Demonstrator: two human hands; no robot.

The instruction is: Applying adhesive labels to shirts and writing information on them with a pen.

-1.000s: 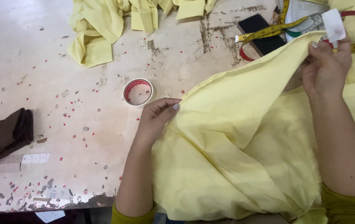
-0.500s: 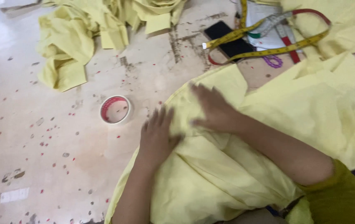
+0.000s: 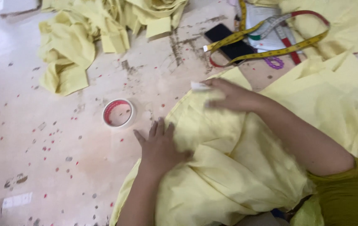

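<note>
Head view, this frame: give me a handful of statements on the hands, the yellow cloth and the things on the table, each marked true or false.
1. The left hand lies flat on the yellow cloth. True.
2. The right hand holds the measuring tape. False: the tape lies on the table beyond the hand; the hand rests on the cloth, with a small white piece at its fingertips.
3. The roll of tape sits on the bare table, left of the cloth. True.
4. The dark phone lies under the left hand. False: it lies at the far side, beneath the measuring tape.
5. A pile of yellow pieces lies at the far left. True.
</note>
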